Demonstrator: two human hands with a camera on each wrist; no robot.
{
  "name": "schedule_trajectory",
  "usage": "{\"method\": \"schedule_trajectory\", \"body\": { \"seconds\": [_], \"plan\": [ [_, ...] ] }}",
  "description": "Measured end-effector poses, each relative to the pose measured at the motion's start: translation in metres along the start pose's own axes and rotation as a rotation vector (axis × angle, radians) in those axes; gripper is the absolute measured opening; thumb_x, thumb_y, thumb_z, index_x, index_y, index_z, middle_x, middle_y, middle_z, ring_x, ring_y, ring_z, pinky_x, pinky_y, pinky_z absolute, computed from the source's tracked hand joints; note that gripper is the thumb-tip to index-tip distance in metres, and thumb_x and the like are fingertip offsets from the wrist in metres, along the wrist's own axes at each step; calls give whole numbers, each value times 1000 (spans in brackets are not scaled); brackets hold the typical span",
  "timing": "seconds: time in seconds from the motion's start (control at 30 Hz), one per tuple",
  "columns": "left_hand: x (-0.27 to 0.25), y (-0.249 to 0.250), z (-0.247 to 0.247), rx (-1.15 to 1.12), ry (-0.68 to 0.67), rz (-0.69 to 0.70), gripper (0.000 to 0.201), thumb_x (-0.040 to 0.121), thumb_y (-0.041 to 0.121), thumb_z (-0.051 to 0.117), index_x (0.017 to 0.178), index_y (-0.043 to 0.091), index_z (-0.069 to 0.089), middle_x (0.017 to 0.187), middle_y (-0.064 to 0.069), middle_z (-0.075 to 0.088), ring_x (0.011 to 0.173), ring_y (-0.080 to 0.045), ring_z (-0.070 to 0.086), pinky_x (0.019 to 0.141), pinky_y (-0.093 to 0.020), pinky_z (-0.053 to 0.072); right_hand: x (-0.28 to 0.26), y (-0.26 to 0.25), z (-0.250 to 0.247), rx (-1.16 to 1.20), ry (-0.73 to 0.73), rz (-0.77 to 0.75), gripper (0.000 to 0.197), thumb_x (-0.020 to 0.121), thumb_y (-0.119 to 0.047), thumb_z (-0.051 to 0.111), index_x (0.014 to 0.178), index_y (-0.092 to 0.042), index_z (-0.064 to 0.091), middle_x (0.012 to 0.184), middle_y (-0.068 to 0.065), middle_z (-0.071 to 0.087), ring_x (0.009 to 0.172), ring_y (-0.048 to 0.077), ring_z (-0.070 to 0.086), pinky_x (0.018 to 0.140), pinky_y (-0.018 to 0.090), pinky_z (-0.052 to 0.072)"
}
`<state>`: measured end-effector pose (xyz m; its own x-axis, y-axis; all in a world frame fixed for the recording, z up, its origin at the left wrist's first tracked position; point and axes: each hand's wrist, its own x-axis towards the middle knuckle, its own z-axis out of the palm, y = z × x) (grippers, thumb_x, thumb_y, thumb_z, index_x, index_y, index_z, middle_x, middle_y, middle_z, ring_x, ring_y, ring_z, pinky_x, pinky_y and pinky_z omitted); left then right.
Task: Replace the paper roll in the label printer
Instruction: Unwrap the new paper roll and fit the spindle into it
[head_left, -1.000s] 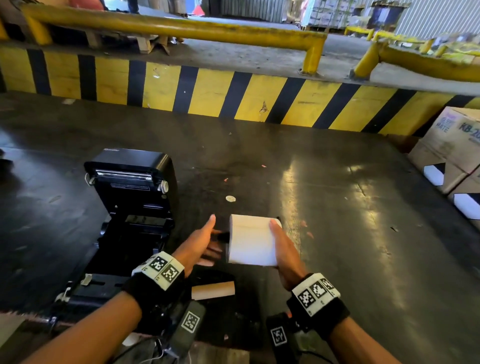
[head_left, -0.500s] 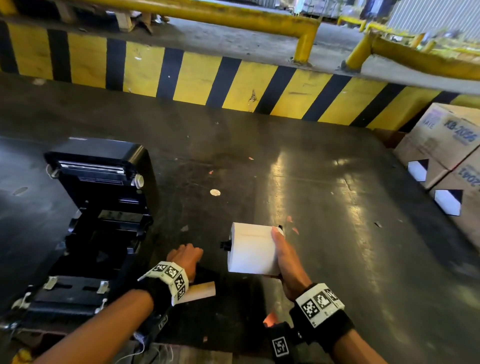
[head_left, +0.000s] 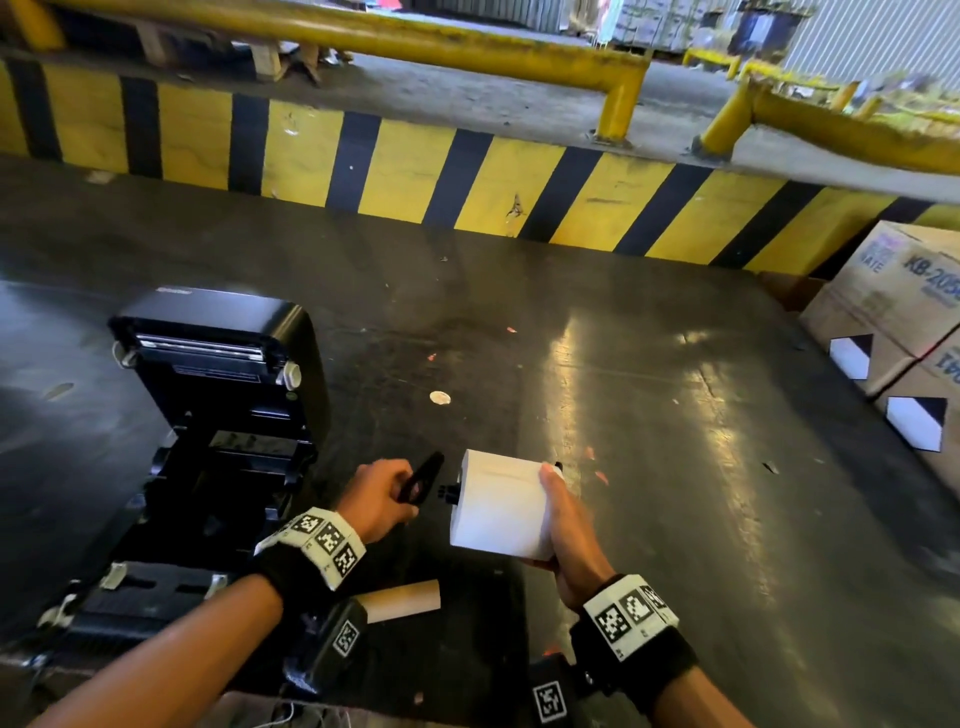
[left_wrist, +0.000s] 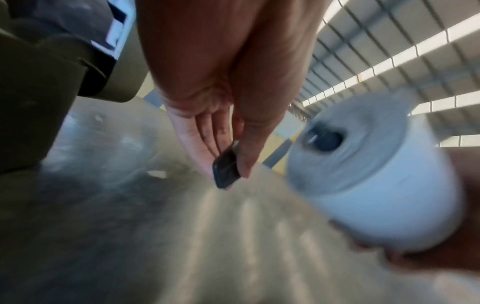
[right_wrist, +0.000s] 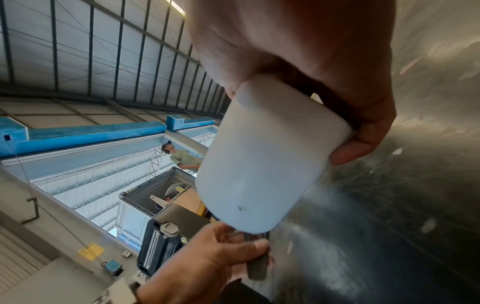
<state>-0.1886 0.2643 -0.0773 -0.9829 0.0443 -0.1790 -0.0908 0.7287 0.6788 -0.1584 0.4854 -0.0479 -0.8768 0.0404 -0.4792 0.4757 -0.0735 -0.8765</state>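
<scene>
The black label printer (head_left: 218, 415) stands on the dark floor at the left with its lid raised and its roll bay showing. My right hand (head_left: 563, 525) grips a white paper roll (head_left: 501, 501) from its right end; a black spindle tip (head_left: 448, 493) pokes out of the roll's left end. My left hand (head_left: 379, 499) pinches a small flat black plastic piece (head_left: 422, 483) just left of that tip. In the left wrist view the black piece (left_wrist: 226, 169) sits between thumb and fingers beside the blurred roll (left_wrist: 374, 181). The right wrist view shows the roll (right_wrist: 262, 156) in my palm.
An empty brown cardboard core (head_left: 402, 600) lies on the floor near my left wrist. Cardboard boxes (head_left: 893, 322) are stacked at the right. A yellow-and-black striped kerb (head_left: 467, 182) with yellow rails (head_left: 363, 31) runs across the back.
My left hand went down to the floor beside the cardboard core, then came back up holding the black piece next to the roll's spindle. The right hand has kept the roll roughly in place.
</scene>
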Motion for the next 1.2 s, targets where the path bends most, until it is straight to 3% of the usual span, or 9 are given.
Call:
{"method": "schedule_trajectory", "body": {
  "seconds": [0.1, 0.2, 0.3, 0.4, 0.6, 0.8, 0.93, 1.03, 1.2],
  "plan": [
    [-13, 10, -16, -229, 33, 73, 29, 72, -2, 74, 82, 22, 61, 77, 1, 70, 77, -15, 69, 80, -35, 56, 7, -2, 16, 53, -21, -3, 37, 95, -46, 43, 108, -17, 62, 113, 14, 69, 103, 30, 66, 93, 50, 52],
    [-28, 12, -29, -373, 62, 140, 41, 73, -9, 70, 107, 12, 64, 95, -5, 74, 86, -10, 70, 86, -36, 56, 11, -4, 34, 76, -55, 13, 41, 94, -50, 41, 106, -17, 62, 104, 11, 71, 88, 25, 68, 59, 29, 55],
    [-44, 11, -46, -448, 81, 195, 50, 78, -14, 63, 123, 7, 58, 107, 1, 67, 82, 13, 64, 81, -10, 51, 7, -11, 53, 87, -72, 11, 38, 94, -52, 40, 88, -19, 59, 85, 6, 68, 70, 21, 64, 38, 21, 45],
    [-58, 4, -68, -413, 88, 251, 56, 81, -10, 61, 132, 11, 51, 112, 6, 63, 90, 18, 59, 86, -6, 47, -2, -17, 78, 90, -67, -30, 37, 94, -51, 39, 85, -21, 58, 82, 4, 67, 69, 19, 64, 46, 24, 45],
    [-74, -21, -104, -242, -81, 257, 65, 90, 0, 48, 147, 20, 23, 139, -5, 51, 128, -17, 48, 110, -35, 38, -18, -20, 127, 76, 32, -138, 42, 91, -52, 47, 107, -17, 63, 107, 12, 69, 96, 29, 68, 84, 46, 56],
    [-87, -43, -150, -629, -84, -8, 31, 98, 16, 31, 103, 18, 61, 101, -14, 67, 85, -21, 64, 77, -31, 53, -40, -15, 187, 66, 18, -220, 37, 95, -40, 48, 116, -13, 60, 111, 12, 68, 100, 29, 67, 91, 54, 53],
    [-90, -78, -177, -702, -16, -105, 39, 91, 46, 49, 102, 14, 69, 101, -11, 72, 95, -25, 68, 81, -41, 57, -45, -5, 238, -42, -2, -294, 31, 93, -42, 49, 113, -20, 59, 113, 7, 68, 102, 22, 65, 90, 43, 54],
    [-89, -110, -190, -638, 90, -94, 42, 68, 61, 67, 89, 26, 75, 93, -6, 77, 89, -25, 72, 83, -49, 57, -46, 4, 271, -106, -28, -316, 71, 78, -67, 54, 132, -23, 45, 134, 4, 58, 118, 17, 57, 101, 38, 47],
    [-89, -142, -208, -633, 105, -106, 22, 78, 46, 67, 90, 29, 74, 92, -4, 77, 87, -22, 73, 84, -49, 57, -45, 12, 297, -220, -103, -335, 92, 66, -79, 54, 143, -34, 30, 142, -7, 50, 128, 11, 49, 111, 41, 37]
  ]
}}
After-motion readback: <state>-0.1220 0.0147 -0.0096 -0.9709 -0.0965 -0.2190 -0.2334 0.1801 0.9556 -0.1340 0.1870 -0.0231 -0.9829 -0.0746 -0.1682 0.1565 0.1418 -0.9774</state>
